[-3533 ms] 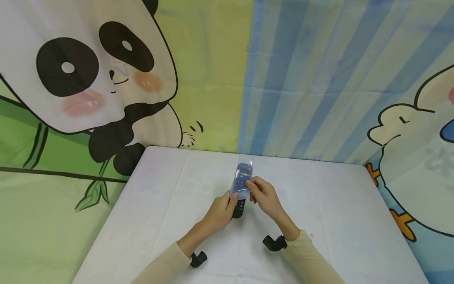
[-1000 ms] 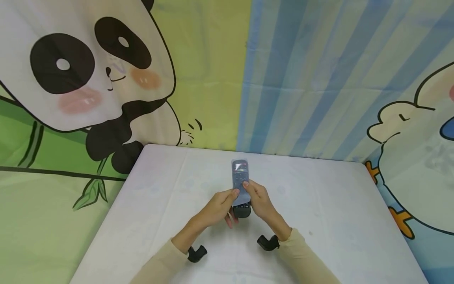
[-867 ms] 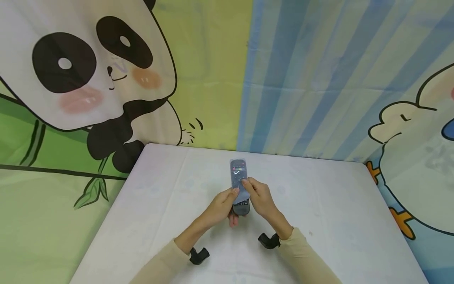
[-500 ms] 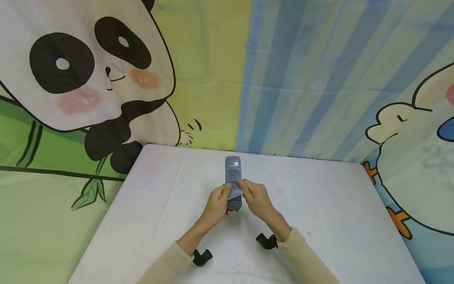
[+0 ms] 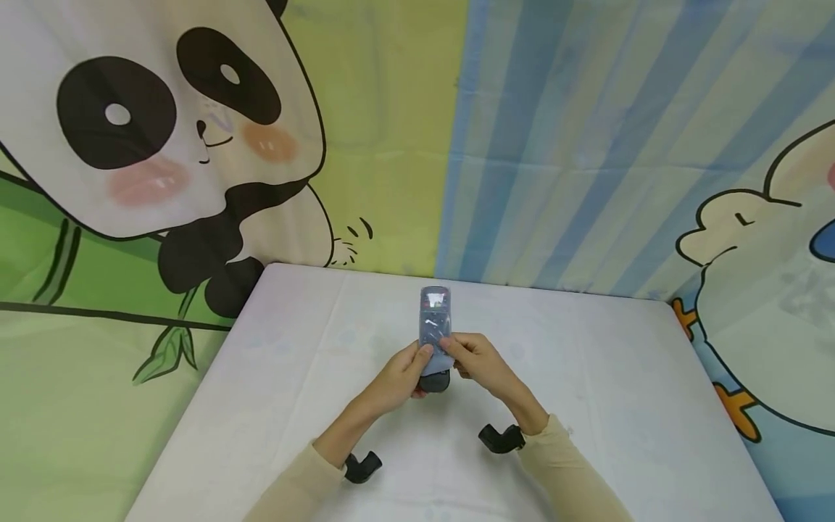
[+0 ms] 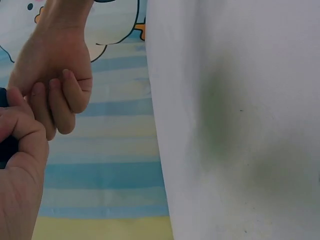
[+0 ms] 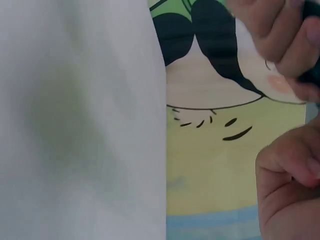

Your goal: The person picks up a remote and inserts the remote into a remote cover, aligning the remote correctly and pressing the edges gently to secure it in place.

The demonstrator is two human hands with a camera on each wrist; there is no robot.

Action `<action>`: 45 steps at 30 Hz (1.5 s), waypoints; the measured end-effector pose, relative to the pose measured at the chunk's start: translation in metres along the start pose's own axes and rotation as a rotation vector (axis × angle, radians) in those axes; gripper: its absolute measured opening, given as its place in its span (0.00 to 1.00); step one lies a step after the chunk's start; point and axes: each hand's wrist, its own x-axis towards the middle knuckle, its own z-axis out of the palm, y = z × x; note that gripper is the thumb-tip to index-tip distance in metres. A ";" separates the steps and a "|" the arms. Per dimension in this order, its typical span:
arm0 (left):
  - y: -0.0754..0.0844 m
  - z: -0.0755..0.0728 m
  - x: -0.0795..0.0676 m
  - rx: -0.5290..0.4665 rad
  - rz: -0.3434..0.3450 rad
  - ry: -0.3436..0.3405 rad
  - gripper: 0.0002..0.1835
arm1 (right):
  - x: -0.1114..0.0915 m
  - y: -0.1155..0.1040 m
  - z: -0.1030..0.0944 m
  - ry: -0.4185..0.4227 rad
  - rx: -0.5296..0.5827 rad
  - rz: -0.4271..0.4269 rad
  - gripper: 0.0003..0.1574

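A dark remote control (image 5: 435, 383) sits in a clear bluish plastic sleeve (image 5: 435, 319), its rounded near end sticking out below the sleeve's mouth. My left hand (image 5: 396, 378) grips it from the left, thumb on the front near the sleeve's mouth and fingers behind. On the other side, my right hand (image 5: 483, 362) pinches the sleeve's lower right edge, thumb on top and fingers curled. Only a dark bit of the remote shows beside my left hand (image 6: 22, 160) in the left wrist view, with my right hand (image 6: 57, 85) beyond. The right wrist view catches my right hand (image 7: 295, 175) below my left (image 7: 280, 35).
A white-covered table (image 5: 326, 319) lies under the hands. Behind it hangs a cloth (image 5: 522, 145) printed with a panda, stripes and a white cartoon figure. Black curved pieces (image 5: 501, 438) are worn at both wrists, by the beige sleeves.
The remote has turned from leaning right to pointing straight away from me. Less of its near end sticks out of the plastic sleeve. My right thumb has moved lower on it.
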 end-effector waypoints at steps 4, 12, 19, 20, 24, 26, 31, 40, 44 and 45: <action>0.002 -0.002 -0.003 0.033 -0.009 -0.099 0.27 | 0.001 0.004 -0.008 0.008 0.017 -0.003 0.22; 0.004 -0.004 -0.004 0.061 0.016 -0.178 0.28 | 0.003 -0.001 -0.009 -0.030 -0.020 -0.046 0.20; 0.006 -0.008 -0.001 0.150 0.072 -0.140 0.24 | -0.006 -0.001 -0.001 -0.096 -0.087 0.002 0.27; 0.008 -0.007 -0.001 0.167 0.077 -0.134 0.24 | -0.008 0.000 0.000 -0.087 -0.079 0.001 0.28; 0.012 -0.003 0.000 0.186 0.080 -0.131 0.24 | -0.008 0.001 0.002 -0.002 0.020 0.034 0.31; 0.014 -0.002 0.001 0.191 0.077 -0.140 0.25 | -0.007 0.001 0.002 0.058 0.044 0.070 0.31; 0.015 -0.006 0.000 0.281 0.117 -0.088 0.29 | -0.005 0.003 0.000 0.070 0.190 0.145 0.29; 0.001 -0.017 0.010 0.719 0.612 0.193 0.32 | -0.007 -0.001 -0.003 0.007 0.474 0.308 0.30; 0.000 -0.018 0.016 0.727 0.748 0.171 0.34 | -0.008 0.004 -0.002 -0.057 0.542 0.299 0.27; 0.000 -0.018 0.017 0.714 0.773 0.145 0.33 | -0.009 0.005 -0.002 -0.078 0.560 0.297 0.26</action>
